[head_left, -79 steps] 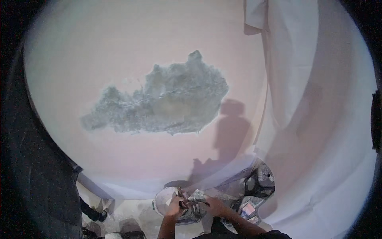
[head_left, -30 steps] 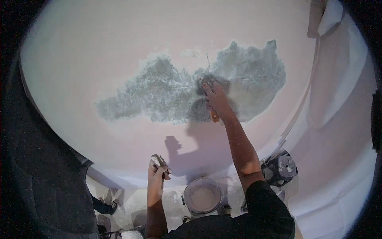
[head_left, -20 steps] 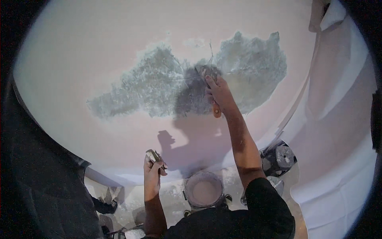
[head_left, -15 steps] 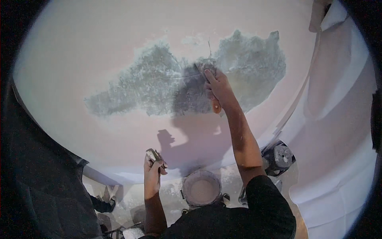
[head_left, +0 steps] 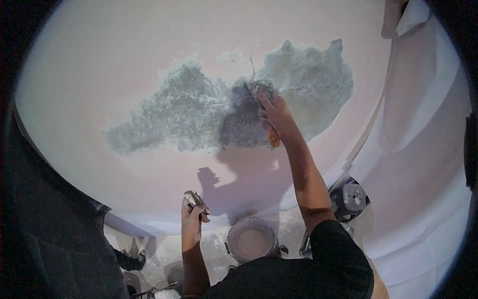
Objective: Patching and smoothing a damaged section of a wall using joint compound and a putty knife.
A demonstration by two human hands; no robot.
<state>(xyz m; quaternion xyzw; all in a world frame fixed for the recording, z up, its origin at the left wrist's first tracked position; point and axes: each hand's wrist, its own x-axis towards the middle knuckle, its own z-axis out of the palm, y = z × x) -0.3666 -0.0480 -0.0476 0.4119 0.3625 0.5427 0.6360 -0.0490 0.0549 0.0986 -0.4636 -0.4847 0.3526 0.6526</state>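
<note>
My right hand [head_left: 273, 112] grips a scraper [head_left: 274, 139] with an orange handle and a grimy metal blade, which lies against the middle of a rough grey patch [head_left: 318, 79] with a fine crack on the pale pink wall [head_left: 149, 40]. Lower, in front of the wall, my left hand [head_left: 193, 215] holds a small flat tool [head_left: 193, 198] smeared with pale paste; its exact kind is unclear. Between my arms stands a round bucket [head_left: 251, 242] with pinkish mix in it.
A dusty dark stool [head_left: 350, 197] stands at lower right beside white draped sheeting [head_left: 418, 189]. Dark sheeting [head_left: 59, 234] hangs at left, with another person's shod foot [head_left: 137, 259] at its lower edge. Pale powder marks the floor [head_left: 179, 254].
Earlier both hands were over the bucket; my right hand has since risen to the patch with the scraper. In the latest half second it dropped slightly; my left hand barely moved.
</note>
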